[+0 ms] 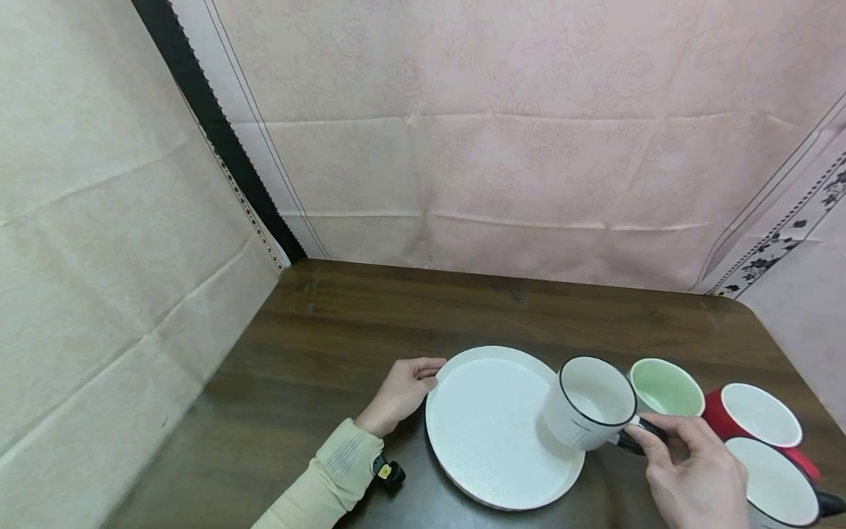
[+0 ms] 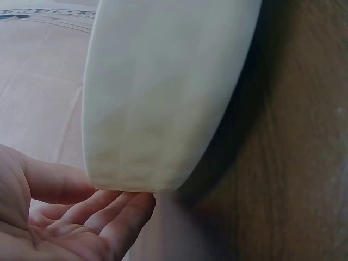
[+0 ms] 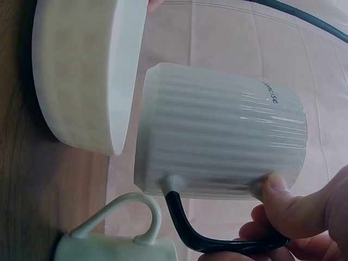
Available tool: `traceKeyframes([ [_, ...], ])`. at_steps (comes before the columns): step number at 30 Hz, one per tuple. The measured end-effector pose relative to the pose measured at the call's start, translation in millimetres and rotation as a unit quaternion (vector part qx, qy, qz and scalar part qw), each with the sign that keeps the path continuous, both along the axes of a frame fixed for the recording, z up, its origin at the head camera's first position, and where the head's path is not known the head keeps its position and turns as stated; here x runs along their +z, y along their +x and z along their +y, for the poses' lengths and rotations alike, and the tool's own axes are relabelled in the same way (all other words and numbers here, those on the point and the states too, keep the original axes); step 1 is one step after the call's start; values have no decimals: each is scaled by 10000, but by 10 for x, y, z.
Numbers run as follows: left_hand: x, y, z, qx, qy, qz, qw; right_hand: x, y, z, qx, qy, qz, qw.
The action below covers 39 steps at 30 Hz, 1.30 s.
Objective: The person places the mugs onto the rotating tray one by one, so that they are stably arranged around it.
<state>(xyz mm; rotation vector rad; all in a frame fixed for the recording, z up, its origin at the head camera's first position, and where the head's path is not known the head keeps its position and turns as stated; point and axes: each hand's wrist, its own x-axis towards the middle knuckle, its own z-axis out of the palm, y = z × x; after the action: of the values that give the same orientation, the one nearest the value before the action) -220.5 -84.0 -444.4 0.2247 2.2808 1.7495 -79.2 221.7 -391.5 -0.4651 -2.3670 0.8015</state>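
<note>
A white mug (image 1: pixel 588 402) with a black rim is raised over the right edge of a round white high-sided dish (image 1: pixel 489 433). My right hand (image 1: pixel 694 463) grips its black handle (image 3: pixel 228 244), thumb near the handle's upper end. In the right wrist view the ribbed mug (image 3: pixel 217 130) lies apart from the dish wall (image 3: pixel 76 81). At the dish's left side, my left hand (image 1: pixel 410 389) touches the outer wall and rim. Its fingers (image 2: pixel 125 223) look extended against the wall in the left wrist view, with the tips partly hidden.
To the right stand a light green mug (image 1: pixel 667 388), a red mug (image 1: pixel 760 415) with a white inside, and another white mug (image 1: pixel 776 481) with a black handle, close to my right hand. The brown wooden table (image 1: pixel 317 353) ends at fabric-covered walls (image 1: pixel 515 169).
</note>
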Motion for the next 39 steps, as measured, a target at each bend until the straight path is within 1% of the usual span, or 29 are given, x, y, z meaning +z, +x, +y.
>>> traceKeyframes([
  [6,-8,-6,1,-24,11,40,10000,2,-10,-4,71,54,218,9997],
  [13,-14,-4,4,-9,-41,51,10000,3,-15,-11,38,43,14,10000],
  [17,-8,-1,4,-4,-17,47,10000,6,-20,-7,92,111,86,9999],
  [22,0,3,1,3,22,17,10000,10,-32,-13,115,151,-6,9998],
  [27,1,5,-6,11,12,15,10000,1,-43,-25,150,199,90,9996],
  [34,2,10,-8,-13,-7,18,10000,0,-53,-40,120,136,-59,9998],
  [39,-3,11,-8,-29,-26,21,10000,-12,-64,-32,220,196,123,9995],
])
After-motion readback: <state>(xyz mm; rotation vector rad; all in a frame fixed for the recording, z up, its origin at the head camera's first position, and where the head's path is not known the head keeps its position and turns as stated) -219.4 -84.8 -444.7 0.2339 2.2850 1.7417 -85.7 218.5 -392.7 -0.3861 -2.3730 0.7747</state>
